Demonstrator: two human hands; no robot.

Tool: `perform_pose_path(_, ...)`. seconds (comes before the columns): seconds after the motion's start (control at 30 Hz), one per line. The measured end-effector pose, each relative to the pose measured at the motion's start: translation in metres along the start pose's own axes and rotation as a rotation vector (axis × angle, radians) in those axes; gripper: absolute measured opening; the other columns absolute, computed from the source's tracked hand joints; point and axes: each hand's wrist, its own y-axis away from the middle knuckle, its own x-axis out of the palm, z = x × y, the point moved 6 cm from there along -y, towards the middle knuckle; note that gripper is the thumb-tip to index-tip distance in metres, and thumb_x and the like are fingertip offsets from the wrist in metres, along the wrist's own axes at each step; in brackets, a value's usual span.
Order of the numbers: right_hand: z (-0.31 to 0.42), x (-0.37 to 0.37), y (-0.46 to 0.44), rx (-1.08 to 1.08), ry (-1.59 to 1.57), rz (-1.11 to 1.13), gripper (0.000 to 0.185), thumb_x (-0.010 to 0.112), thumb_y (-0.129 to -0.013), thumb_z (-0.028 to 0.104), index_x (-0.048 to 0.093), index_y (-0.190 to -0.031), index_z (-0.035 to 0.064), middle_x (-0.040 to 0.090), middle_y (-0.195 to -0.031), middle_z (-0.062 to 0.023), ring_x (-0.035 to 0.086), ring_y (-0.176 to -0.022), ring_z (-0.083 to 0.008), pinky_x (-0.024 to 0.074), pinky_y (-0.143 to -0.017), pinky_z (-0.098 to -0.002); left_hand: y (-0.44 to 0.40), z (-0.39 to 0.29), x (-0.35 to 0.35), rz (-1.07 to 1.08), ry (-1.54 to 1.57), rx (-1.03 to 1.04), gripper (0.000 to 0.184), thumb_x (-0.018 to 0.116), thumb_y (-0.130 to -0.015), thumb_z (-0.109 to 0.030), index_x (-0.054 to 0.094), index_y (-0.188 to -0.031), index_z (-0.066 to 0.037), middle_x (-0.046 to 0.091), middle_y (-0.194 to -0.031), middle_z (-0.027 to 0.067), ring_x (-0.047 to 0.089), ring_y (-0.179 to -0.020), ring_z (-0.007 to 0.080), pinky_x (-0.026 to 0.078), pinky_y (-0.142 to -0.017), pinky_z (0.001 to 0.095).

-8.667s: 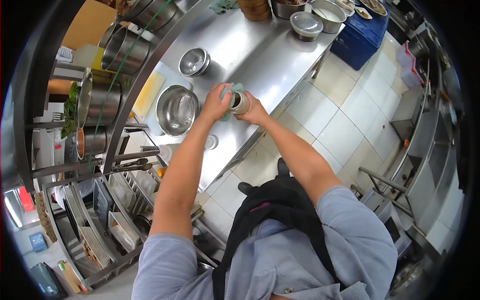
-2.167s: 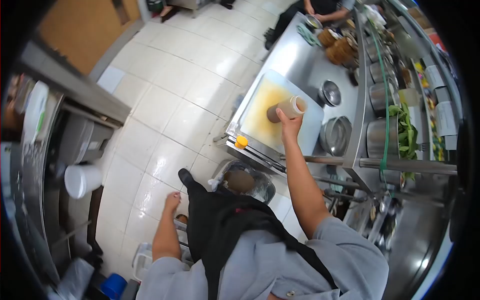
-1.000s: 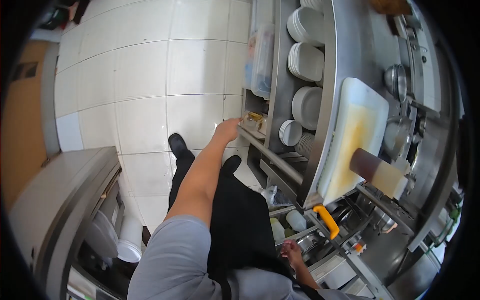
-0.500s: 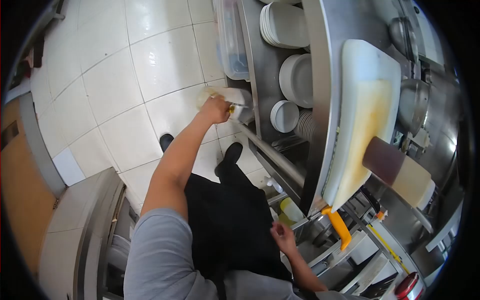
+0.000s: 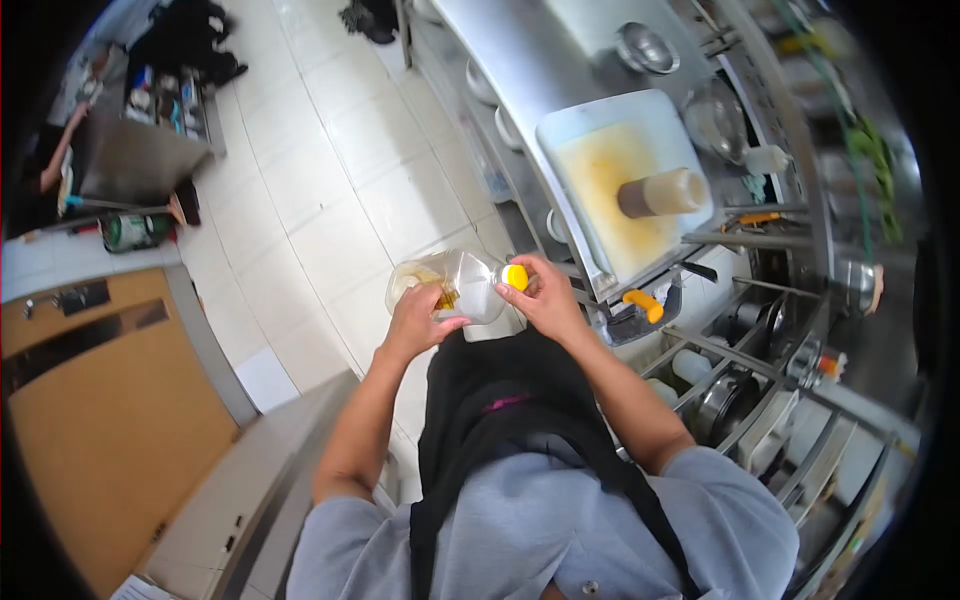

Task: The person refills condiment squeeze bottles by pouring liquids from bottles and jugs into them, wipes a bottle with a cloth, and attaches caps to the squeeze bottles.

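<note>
Head view: a bottle [image 5: 660, 194] with dark liquid in its lower part stands on a stained white cutting board [image 5: 672, 118], with two metal bowls, one [image 5: 646, 48] farther off and one [image 5: 716, 116] just beyond the board's edge. An orange handle [image 5: 643, 304] juts out below the board, near the right forearm, and a rack [image 5: 775, 440] with pans sits lower down. The corner of the tabletop is the nearest obstacle to the right hand [image 5: 550, 302].

The steel tabletop [image 5: 490, 45] has shelves of white dishes beneath it. Pale tiles [image 5: 320, 190] cover the floor; a brown door [image 5: 110, 400] is at left, and another person's arm [image 5: 70, 140] shows at upper left.

Held over the floor, in front of the black apron [image 5: 510, 430], is a clear plastic jug [image 5: 476, 290], tilted with its neck toward the right hand. The left hand [image 5: 415, 322] grips its body; the right fingers pinch its yellow cap [image 5: 516, 277].
</note>
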Motion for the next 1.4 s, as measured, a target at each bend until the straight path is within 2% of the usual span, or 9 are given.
perform_pose_path(0.1, 0.080, -0.025, 0.009, -0.020, 0.366, 0.079, 0.027, 0.079, -0.090, 0.029, 0.070, -0.100, 0.0052, 0.063, -0.070, -0.0134, 0.065, -0.067, -0.0264, 0.0488, -0.061, -0.0400, -0.003, -0.054, -0.038, -0.067, -0.109, 0.073, 0.053, 0.093, -0.068, -0.045, 0.063, -0.086, -0.005, 0.065, -0.079, 0.0146, 0.064, -0.076, 0.0362, 0.049, -0.068, 0.0443)
perform_pose_path(0.23, 0.127, -0.052, 0.012, -0.485, 0.353, 0.047, 0.023, 0.070, -0.094, 0.026, 0.064, -0.097, 0.0047, 0.069, -0.090, -0.0175, 0.066, -0.080, -0.0412, 0.0512, -0.071, -0.0494, -0.046, -0.096, -0.061, -0.037, -0.131, 0.068, 0.055, 0.093, -0.069, -0.047, 0.062, -0.084, -0.005, 0.060, -0.070, 0.0107, 0.060, -0.064, 0.0294, 0.047, -0.059, 0.0392)
perform_pose_path(0.3, 0.159, -0.085, 0.001, -0.448, 0.524, -0.197, 0.030, 0.070, -0.094, 0.034, 0.061, -0.105, 0.0067, 0.070, -0.098, -0.0188, 0.067, -0.087, -0.0410, 0.0525, -0.073, -0.0503, -0.066, -0.124, -0.079, 0.008, 0.052, -0.045, 0.041, 0.090, -0.075, -0.027, 0.058, -0.082, -0.003, 0.048, -0.066, 0.0015, 0.042, -0.060, 0.0125, 0.038, -0.055, 0.0316)
perform_pose_path(0.63, 0.304, -0.185, -0.058, -0.569, 0.561, -0.259, 0.043, 0.061, -0.100, 0.050, 0.057, -0.109, 0.0085, 0.071, -0.083, -0.0205, 0.068, -0.078, -0.0455, 0.0524, -0.068, -0.0532, -0.186, -0.236, -0.154, -0.008, 0.379, 0.140, 0.039, 0.090, -0.080, -0.029, 0.061, -0.089, -0.005, 0.040, -0.073, -0.0091, 0.036, -0.065, 0.0051, 0.034, -0.058, 0.0237)
perform_pose_path(0.9, 0.274, -0.218, -0.048, -0.920, 0.409, 0.000, 0.034, 0.061, -0.103, 0.035, 0.055, -0.124, 0.0089, 0.068, -0.099, -0.0153, 0.068, -0.093, -0.0329, 0.0529, -0.081, -0.0416, -0.195, -0.279, -0.162, 0.067, 0.167, 0.179, 0.040, 0.090, -0.080, -0.029, 0.057, -0.081, -0.008, 0.038, -0.070, -0.0097, 0.033, -0.063, 0.0053, 0.030, -0.056, 0.0243)
perform_pose_path(1.0, 0.262, -0.233, -0.043, -0.763, 0.278, 0.081, 0.034, 0.061, -0.102, 0.029, 0.058, -0.132, 0.0136, 0.069, -0.116, -0.0138, 0.068, -0.099, -0.0262, 0.0533, -0.086, -0.0411, -0.207, -0.282, -0.151, 0.038, -0.043, 0.225, 0.041, 0.092, -0.079, -0.030, 0.059, -0.082, -0.006, 0.038, -0.069, -0.0092, 0.034, -0.064, 0.0061, 0.030, -0.056, 0.0248)
perform_pose_path(1.07, 0.244, -0.247, -0.047, -0.285, 0.344, 0.058, 0.035, 0.065, -0.099, 0.027, 0.063, -0.131, 0.0120, 0.069, -0.117, -0.0142, 0.070, -0.087, -0.0268, 0.0562, -0.081, -0.0426, -0.214, -0.296, -0.142, 0.048, -0.108, 0.276, 0.046, 0.092, -0.077, -0.036, 0.059, -0.081, -0.004, 0.039, -0.067, -0.0069, 0.034, -0.063, 0.0075, 0.030, -0.055, 0.0267)
perform_pose_path(1.2, 0.217, -0.273, -0.051, -0.429, 0.029, 0.092, 0.035, 0.073, -0.095, 0.031, 0.070, -0.125, 0.0114, 0.071, -0.115, -0.0120, 0.070, -0.074, -0.0231, 0.0592, -0.078, -0.0358, -0.240, -0.309, -0.122, 0.067, -0.339, 0.322, 0.054, 0.092, -0.076, -0.045, 0.059, -0.079, -0.003, 0.041, -0.065, -0.0030, 0.035, -0.062, 0.0110, 0.031, -0.055, 0.0306)
perform_pose_path(1.4, 0.195, -0.310, -0.040, -0.644, 0.098, -0.069, 0.026, 0.074, -0.088, 0.008, 0.072, -0.114, 0.0076, 0.065, -0.117, -0.0080, 0.067, -0.106, -0.0199, 0.0566, -0.097, -0.0338, -0.265, -0.340, -0.095, 0.138, -0.396, 0.413, 0.057, 0.092, -0.075, -0.045, 0.057, -0.077, -0.001, 0.041, -0.064, -0.0008, 0.037, -0.061, 0.0127, 0.034, -0.055, 0.0320)
